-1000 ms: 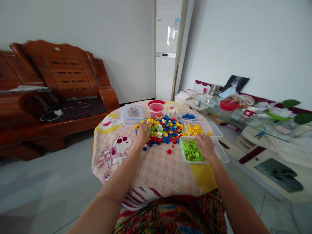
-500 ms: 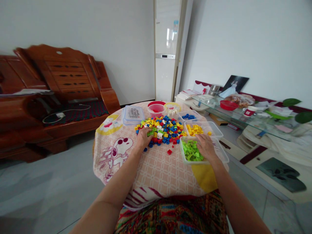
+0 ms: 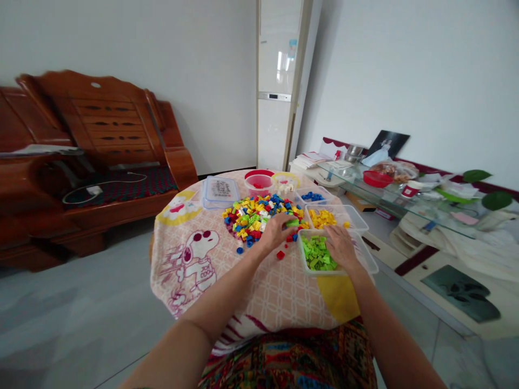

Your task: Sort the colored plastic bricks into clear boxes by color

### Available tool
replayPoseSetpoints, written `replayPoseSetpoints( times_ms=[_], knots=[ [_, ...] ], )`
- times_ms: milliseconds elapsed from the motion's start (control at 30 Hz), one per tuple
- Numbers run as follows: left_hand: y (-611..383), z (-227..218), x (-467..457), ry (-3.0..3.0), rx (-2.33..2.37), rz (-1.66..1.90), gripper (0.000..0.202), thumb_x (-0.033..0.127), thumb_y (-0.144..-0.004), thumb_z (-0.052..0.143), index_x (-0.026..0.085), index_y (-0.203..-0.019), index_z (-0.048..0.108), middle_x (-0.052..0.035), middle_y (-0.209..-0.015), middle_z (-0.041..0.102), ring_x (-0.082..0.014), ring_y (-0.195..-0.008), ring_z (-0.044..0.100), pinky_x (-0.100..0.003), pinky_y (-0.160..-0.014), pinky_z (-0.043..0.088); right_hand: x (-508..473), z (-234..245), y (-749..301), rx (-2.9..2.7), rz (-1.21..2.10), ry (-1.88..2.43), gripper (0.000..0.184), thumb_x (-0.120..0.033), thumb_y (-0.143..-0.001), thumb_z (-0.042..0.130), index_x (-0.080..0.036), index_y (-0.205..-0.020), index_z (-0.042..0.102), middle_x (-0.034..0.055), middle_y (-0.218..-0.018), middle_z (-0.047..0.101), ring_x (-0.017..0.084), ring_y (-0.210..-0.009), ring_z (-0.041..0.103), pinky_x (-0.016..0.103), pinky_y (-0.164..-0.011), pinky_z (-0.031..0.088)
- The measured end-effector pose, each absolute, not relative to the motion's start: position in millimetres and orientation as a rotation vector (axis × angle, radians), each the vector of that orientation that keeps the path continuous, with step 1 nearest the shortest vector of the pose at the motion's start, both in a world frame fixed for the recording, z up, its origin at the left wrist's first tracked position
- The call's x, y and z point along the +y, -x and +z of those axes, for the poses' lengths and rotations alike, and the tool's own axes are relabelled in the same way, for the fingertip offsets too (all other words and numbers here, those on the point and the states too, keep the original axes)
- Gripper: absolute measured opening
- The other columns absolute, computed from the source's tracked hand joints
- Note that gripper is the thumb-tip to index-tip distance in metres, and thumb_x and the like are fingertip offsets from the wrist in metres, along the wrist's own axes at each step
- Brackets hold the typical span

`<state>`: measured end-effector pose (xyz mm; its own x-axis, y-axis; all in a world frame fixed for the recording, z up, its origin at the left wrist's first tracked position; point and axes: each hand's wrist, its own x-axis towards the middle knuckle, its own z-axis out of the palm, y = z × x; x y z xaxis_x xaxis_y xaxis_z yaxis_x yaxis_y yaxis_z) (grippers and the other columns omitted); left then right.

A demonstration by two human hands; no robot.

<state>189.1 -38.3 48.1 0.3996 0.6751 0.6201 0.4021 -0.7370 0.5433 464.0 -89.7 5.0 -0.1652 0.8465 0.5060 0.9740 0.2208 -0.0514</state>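
A heap of small mixed-colour bricks (image 3: 256, 212) lies in the middle of a round table under a cartoon-print cloth (image 3: 259, 281). My left hand (image 3: 276, 231) is at the heap's right edge, fingers pinched on a green brick (image 3: 292, 222), close to a clear tub of green bricks (image 3: 320, 254). My right hand (image 3: 339, 246) rests over that tub's right half, fingers curled down; what it holds is hidden.
Clear tubs of yellow bricks (image 3: 324, 217) and blue bricks (image 3: 313, 195), a red bowl (image 3: 259, 183), a yellow-rimmed bowl (image 3: 286, 180) and a lidded box (image 3: 220, 190) ring the heap. A wooden sofa (image 3: 89, 156) stands left, a glass shelf (image 3: 389, 189) right.
My left hand has moved from the heap's left side across to its right edge, carrying a green brick toward the green tub. My right hand stays on the tub.
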Motion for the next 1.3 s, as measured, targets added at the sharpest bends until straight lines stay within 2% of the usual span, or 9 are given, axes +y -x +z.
replayPoseSetpoints(
  times_ms=[100,200,333,433,600,733,900,1033,1300],
  knots=[
    [-213,44,-46,-2.436,0.653,1.237,0.042,0.038,-0.093,0.063,0.022,-0.132,0.065,-0.0121,-0.123,0.071,-0.0243,-0.115,0.066,-0.040,-0.100,0.053,-90,6,-464,-2.076,-0.393,1.690,0.050,-0.019,-0.087,0.047,-0.015,-0.136,0.058,0.0142,-0.136,0.063,0.030,-0.129,0.050,0.048,-0.115,0.033],
    [-202,38,-38,-2.441,0.776,1.328,0.040,0.035,-0.095,0.060,0.020,-0.132,0.065,-0.0138,-0.132,0.067,-0.0255,-0.125,0.061,-0.043,-0.107,0.049,-89,5,-465,-2.082,-0.376,1.696,0.049,-0.018,-0.087,0.049,-0.016,-0.135,0.059,0.0135,-0.135,0.063,0.029,-0.129,0.050,0.046,-0.116,0.032],
    [-154,29,-12,-2.264,1.438,1.479,0.033,0.025,-0.094,0.055,0.018,-0.123,0.069,-0.0135,-0.124,0.071,-0.0270,-0.118,0.063,-0.047,-0.108,0.047,-88,3,-466,-2.068,-0.377,1.683,0.051,-0.018,-0.085,0.051,-0.019,-0.136,0.058,0.0120,-0.135,0.063,0.029,-0.129,0.050,0.049,-0.115,0.033],
    [-127,21,1,-2.194,1.758,1.342,0.032,0.026,-0.090,0.058,0.017,-0.118,0.071,-0.0152,-0.119,0.072,-0.0299,-0.112,0.065,-0.048,-0.102,0.050,-87,2,-466,-2.070,-0.390,1.665,0.050,-0.018,-0.085,0.050,-0.019,-0.135,0.058,0.0112,-0.134,0.064,0.029,-0.128,0.051,0.048,-0.115,0.033],
    [-119,14,0,-2.243,1.879,1.150,0.021,0.024,-0.085,0.064,0.021,-0.102,0.076,-0.0119,-0.107,0.075,-0.0303,-0.105,0.067,-0.045,-0.096,0.051,-88,3,-466,-2.065,-0.397,1.661,0.051,-0.018,-0.085,0.049,-0.020,-0.134,0.058,0.0110,-0.134,0.064,0.029,-0.129,0.050,0.049,-0.114,0.034],
    [-122,20,-5,-2.175,1.904,1.250,0.022,0.026,-0.087,0.064,0.022,-0.105,0.076,-0.0116,-0.106,0.076,-0.0309,-0.106,0.067,-0.047,-0.098,0.049,-88,3,-466,-2.073,-0.395,1.667,0.050,-0.018,-0.085,0.048,-0.018,-0.135,0.058,0.0119,-0.134,0.063,0.029,-0.129,0.050,0.049,-0.113,0.035],
    [-132,27,-13,-2.104,1.644,1.496,0.028,0.024,-0.089,0.060,0.019,-0.114,0.073,-0.0111,-0.110,0.074,-0.0253,-0.103,0.068,-0.040,-0.097,0.052,-87,2,-467,-2.086,-0.390,1.673,0.052,-0.018,-0.085,0.049,-0.019,-0.136,0.057,0.0129,-0.136,0.063,0.030,-0.129,0.049,0.050,-0.114,0.034],
    [-159,28,-30,-2.203,1.248,1.476,0.029,0.024,-0.091,0.059,0.020,-0.117,0.073,-0.0087,-0.109,0.074,-0.0202,-0.095,0.068,-0.036,-0.090,0.056,-87,2,-467,-2.086,-0.394,1.687,0.052,-0.018,-0.085,0.049,-0.019,-0.137,0.057,0.0122,-0.136,0.063,0.029,-0.130,0.049,0.049,-0.114,0.034],
    [-204,29,-66,-2.435,0.684,1.273,0.038,0.029,-0.098,0.054,0.024,-0.133,0.066,-0.0123,-0.119,0.073,-0.0243,-0.112,0.066,-0.043,-0.100,0.052,-88,4,-465,-2.077,-0.392,1.697,0.052,-0.017,-0.086,0.048,-0.018,-0.136,0.058,0.0136,-0.136,0.062,0.030,-0.131,0.049,0.050,-0.115,0.033]
  ],
)
